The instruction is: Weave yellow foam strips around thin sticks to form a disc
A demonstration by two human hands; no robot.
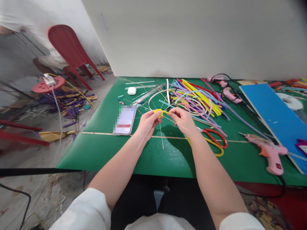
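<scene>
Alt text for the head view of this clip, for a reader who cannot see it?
Two bare hands, left hand and right hand, pinch a small yellow strip together above a green table. A phone lies left of them, scissors and a pink glue gun to the right, with a heap of coloured strips behind.

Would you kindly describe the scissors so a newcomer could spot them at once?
On the green table, look just right of the right hand, below the pile of coloured strips. The scissors lie flat there, the only thing with looped red and yellow handles.
</scene>
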